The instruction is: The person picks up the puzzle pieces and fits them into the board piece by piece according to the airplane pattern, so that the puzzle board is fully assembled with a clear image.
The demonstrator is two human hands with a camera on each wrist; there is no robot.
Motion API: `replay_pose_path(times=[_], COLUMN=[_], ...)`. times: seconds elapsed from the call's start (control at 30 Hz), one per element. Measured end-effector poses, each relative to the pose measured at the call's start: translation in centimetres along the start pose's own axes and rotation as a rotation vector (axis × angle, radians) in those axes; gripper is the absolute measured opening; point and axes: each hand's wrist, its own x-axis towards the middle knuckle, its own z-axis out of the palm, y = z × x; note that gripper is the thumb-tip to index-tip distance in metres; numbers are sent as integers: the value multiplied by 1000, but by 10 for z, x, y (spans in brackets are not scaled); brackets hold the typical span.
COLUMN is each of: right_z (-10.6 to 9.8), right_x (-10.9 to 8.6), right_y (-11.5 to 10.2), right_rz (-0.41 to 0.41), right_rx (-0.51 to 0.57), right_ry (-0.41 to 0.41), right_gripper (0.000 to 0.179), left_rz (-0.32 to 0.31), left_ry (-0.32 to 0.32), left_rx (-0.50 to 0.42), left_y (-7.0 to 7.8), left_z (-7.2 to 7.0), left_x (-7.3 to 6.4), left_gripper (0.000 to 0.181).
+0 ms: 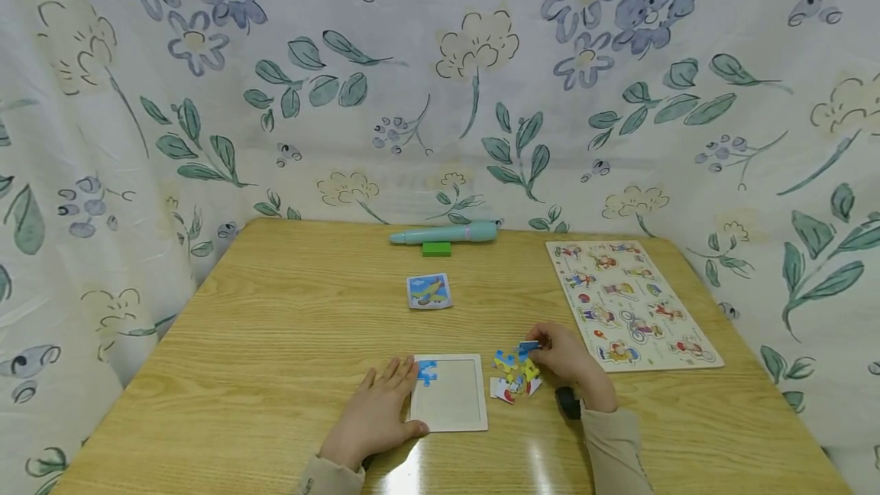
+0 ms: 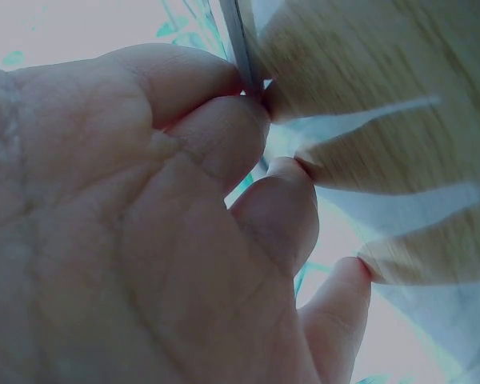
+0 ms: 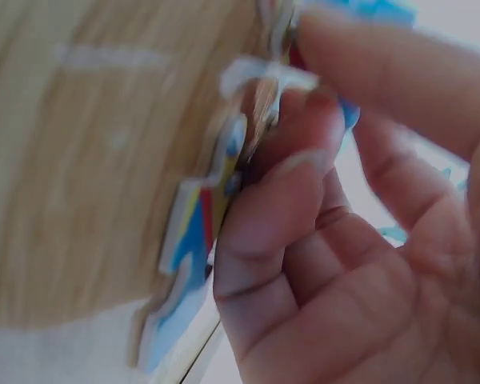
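My left hand [image 1: 376, 412] lies along the left side of a square wooden puzzle tray [image 1: 483, 396], fingers extended, with fingertips and thumb at its edge. One blue jigsaw piece [image 1: 427, 371] sits in the tray's upper left corner. To the right of the tray, my right hand [image 1: 565, 356] pinches a blue puzzle piece [image 1: 528, 348] above a small heap of loose pieces [image 1: 505, 388]. The right wrist view has the curled fingers [image 3: 264, 216] close beside a piece with blue, red and yellow [image 3: 194, 232]. In the left wrist view the fingertips meet the tray edge [image 2: 238, 40].
A small picture card with a yellow plane [image 1: 429, 291] lies beyond the tray. Farther back are a green block [image 1: 436, 249] and a teal pen-shaped object [image 1: 447, 234]. A large picture board [image 1: 646, 350] lies at right. A floral curtain [image 1: 412, 98] hangs behind the table.
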Motion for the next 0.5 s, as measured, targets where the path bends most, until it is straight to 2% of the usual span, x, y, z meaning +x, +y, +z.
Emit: replay_pose_path(times=[0.17,0.33,0.5], right_z=[-1,-1,2], right_x=[-2,-2,2], right_y=[-5,-9,-14], right_rz=[71,104,108], right_rx=[8,116,222], right_ry=[51,42,22], right_gripper=[13,26,29], left_rz=[-7,-6,-1], left_ry=[-3,-1,-4], left_rx=[9,5,-4], left_y=[0,-1,-1], left_z=[0,0,-1], left_x=[0,0,0], left_gripper=[91,91,91])
